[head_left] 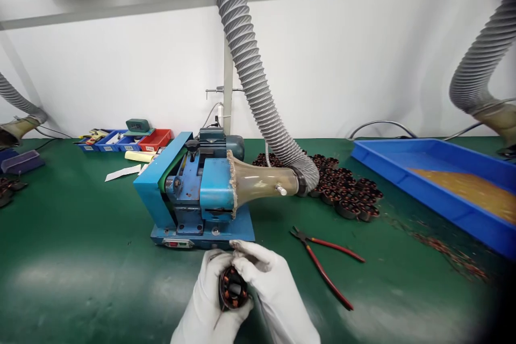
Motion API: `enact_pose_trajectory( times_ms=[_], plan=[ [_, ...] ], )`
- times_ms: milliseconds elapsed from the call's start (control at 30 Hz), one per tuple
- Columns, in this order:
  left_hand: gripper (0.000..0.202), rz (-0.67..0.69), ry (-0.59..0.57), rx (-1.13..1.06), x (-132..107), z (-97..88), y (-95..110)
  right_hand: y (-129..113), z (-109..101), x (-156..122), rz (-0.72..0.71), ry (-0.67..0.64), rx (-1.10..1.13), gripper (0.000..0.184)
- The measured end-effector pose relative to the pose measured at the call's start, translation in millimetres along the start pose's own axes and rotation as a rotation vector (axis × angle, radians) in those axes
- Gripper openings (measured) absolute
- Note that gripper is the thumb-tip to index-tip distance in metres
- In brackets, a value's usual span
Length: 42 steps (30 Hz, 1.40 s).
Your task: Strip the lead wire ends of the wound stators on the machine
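Note:
My gloved left hand is wrapped round a motor stator, a dark ring with copper windings inside. A thin wire sticks out below the ring. My gloved right hand is at the stator's upper edge, its thumb and fingers pinched together; what they grip there is too small to make out. Just beyond both hands stands a blue belt-driven machine with a clear funnel on its right side. Red-handled cutting pliers lie with handles spread to the right of my right hand.
Behind the funnel is a pile of similar stators. A grey ribbed hose rises from the funnel. To the right are a blue tray and copper wire scraps. Small bins stand at the back left of the green table.

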<state>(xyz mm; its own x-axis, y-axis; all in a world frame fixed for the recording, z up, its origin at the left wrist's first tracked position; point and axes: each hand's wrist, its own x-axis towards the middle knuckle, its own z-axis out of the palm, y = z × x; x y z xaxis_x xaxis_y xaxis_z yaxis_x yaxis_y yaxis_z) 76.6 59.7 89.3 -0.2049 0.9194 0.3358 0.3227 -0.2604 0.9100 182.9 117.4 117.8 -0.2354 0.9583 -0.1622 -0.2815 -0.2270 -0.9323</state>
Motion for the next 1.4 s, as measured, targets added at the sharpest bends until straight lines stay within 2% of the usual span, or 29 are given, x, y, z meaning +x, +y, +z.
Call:
enact_pose_trajectory(
  times_ms=[67, 133, 200, 233, 300, 400, 500, 567, 633, 800, 1033, 1200, 1300, 1400],
  plan=[
    [0.048, 0.099, 0.075, 0.057, -1, 1.8, -5, 0, 5, 5, 0.004, 0.010, 0.053, 0.024],
    [0.044, 0.143, 0.136, 0.090, 0, 2.5, -10, -1, 8, 11, 0.027, 0.012, 0.235, 0.023],
    [0.044, 0.128, 0.160, 0.095, 2, 1.5, -13, 0, 7, 14, -0.012, 0.109, 0.406, 0.026],
    [0.045, 0.099, 0.161, 0.086, 3, 0.2, -13, 2, 7, 15, -0.049, 0.176, 0.407, 0.027],
    [0.047, 0.019, 0.129, 0.048, 8, -2.9, -13, 9, 7, 14, -0.129, 0.251, 0.220, 0.028],
    [0.036, -0.125, 0.085, -0.025, 18, -4.9, -13, 22, 13, 11, -0.243, 0.152, -0.265, 0.027],
    [0.029, -0.285, 0.119, -0.113, 31, 0.5, -16, 28, 22, 15, -0.308, 0.113, -0.559, 0.024],
    [0.030, -0.371, 0.152, -0.178, 40, 7.0, -21, 28, 27, 23, -0.283, 0.125, -0.625, 0.029],
    [0.031, -0.401, 0.194, -0.249, 48, 13.2, -26, 25, 30, 34, -0.269, 0.124, -0.641, 0.032],
    [0.033, -0.359, 0.252, -0.325, 60, 20.6, -37, 17, 30, 50, -0.280, 0.108, -0.677, 0.032],
    [0.032, -0.338, 0.232, -0.297, 62, 21.3, -37, 18, 29, 49, -0.301, 0.106, -0.629, 0.033],
    [0.032, -0.405, 0.222, -0.243, 38, 19.1, -32, 33, 21, 32, -0.321, 0.097, -0.579, 0.026],
    [0.042, -0.308, 0.232, -0.223, 16, 11.9, -27, 41, 10, 17, -0.329, 0.032, -0.436, 0.023],
    [0.050, -0.189, 0.157, -0.128, 4, 0.6, -20, 35, 6, 7, -0.157, 0.029, -0.187, 0.035]
  ],
)
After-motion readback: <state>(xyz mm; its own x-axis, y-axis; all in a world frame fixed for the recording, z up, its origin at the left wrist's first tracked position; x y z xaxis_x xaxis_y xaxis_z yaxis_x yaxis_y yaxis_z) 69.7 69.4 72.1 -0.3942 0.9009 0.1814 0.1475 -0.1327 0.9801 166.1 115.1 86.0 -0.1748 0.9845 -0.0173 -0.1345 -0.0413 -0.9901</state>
